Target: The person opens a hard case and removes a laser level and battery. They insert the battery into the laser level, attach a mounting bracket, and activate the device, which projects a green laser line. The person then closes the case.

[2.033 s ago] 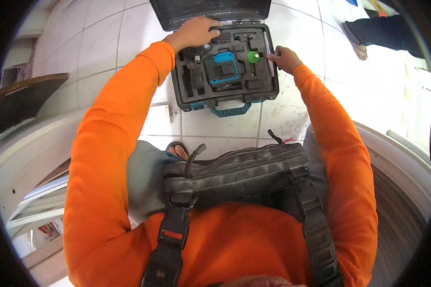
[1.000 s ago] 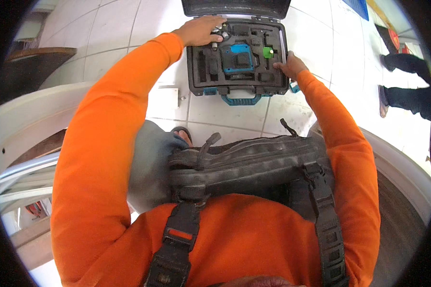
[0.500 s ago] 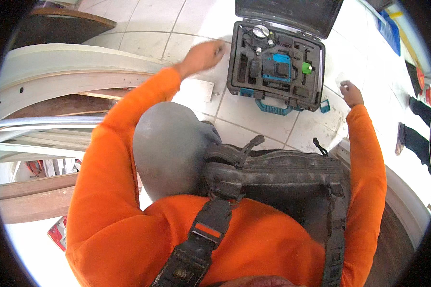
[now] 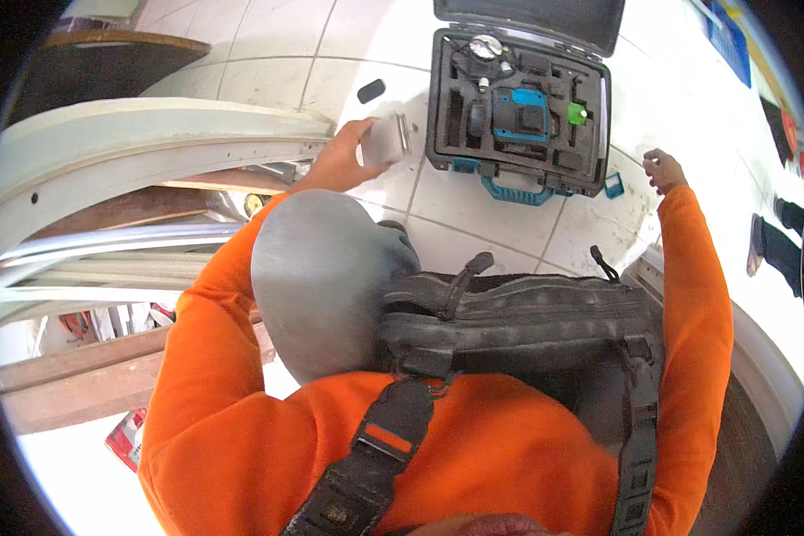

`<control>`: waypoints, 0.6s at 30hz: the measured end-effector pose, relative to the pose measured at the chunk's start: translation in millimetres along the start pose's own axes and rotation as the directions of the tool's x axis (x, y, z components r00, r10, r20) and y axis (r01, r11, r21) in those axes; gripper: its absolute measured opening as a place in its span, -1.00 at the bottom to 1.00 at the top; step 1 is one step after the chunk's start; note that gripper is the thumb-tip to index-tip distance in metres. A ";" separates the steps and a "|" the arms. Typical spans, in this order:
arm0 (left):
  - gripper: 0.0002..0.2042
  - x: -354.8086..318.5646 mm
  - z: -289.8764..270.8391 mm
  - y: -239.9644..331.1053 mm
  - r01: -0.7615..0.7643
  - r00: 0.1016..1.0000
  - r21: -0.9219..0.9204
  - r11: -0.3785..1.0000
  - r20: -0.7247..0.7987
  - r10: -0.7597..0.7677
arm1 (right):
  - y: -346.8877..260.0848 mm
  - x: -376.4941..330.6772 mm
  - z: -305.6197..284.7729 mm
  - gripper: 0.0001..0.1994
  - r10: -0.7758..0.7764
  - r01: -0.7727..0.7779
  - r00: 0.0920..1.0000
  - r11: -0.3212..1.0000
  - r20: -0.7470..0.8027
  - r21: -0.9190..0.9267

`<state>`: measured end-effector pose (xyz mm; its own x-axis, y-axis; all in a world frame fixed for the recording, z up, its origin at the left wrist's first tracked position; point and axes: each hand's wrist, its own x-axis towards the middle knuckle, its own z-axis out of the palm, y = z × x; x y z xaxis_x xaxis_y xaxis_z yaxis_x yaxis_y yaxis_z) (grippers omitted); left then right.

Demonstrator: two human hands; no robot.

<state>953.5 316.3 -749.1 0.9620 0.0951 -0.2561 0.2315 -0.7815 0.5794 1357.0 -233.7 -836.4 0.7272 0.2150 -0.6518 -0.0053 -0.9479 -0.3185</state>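
Observation:
My left hand [image 4: 353, 156] is closed on a flat, pale grey rectangular piece [image 4: 385, 143], blurred, with a shiny edge; its kind does not show. Just beyond it on the tiles lies a small dark oblong thing [image 4: 371, 90]. An open black hard case [image 4: 438, 147] stands ahead, its foam holding a black and blue boxy device [image 4: 520, 116], a round silver-faced part [image 4: 486, 48] and a small green piece [image 4: 577, 113]. My right hand [image 4: 664, 171] hovers right of the case with fingers curled; what they hold, if anything, is hidden. A small blue frame-like piece [image 4: 614, 185] lies beside it.
A black bag [image 4: 518, 313] hangs across my front by its straps. My grey-clad knee [image 4: 317, 277] rises at left. Long pale curved panels [image 4: 152, 134] are stacked at the left. Another person's dark-clothed legs [image 4: 782, 250] show at far right, below a blue crate [image 4: 728, 45].
My left hand has moved down and nearer, and the flat pale piece is now in it. The small dark oblong thing has come into sight on the floor. My right hand has hardly moved.

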 end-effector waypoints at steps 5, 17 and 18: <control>-0.12 47.0 -37.0 56.7 -0.001 0.996 -0.228 0.974 0.083 0.020 | -15.8 -13.4 -12.1 -0.70 -0.075 0.096 0.992 0.970 -0.101 0.223; -0.20 88.0 3.0 78.5 0.368 0.928 -0.685 0.629 0.313 -0.203 | -221.9 -73.3 19.5 -0.73 -0.718 0.713 0.692 0.696 -0.078 -0.078; -0.21 87.9 2.4 83.3 0.420 0.907 -0.693 0.586 0.351 -0.234 | -222.5 -73.7 21.6 -0.73 -0.717 0.711 0.694 0.697 -0.062 -0.093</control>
<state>1056.9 258.1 -725.2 0.7669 0.0527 -0.6396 0.6400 0.0094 0.7683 1289.8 -33.6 -732.3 0.5513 0.8143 -0.1818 0.5773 -0.5296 -0.6215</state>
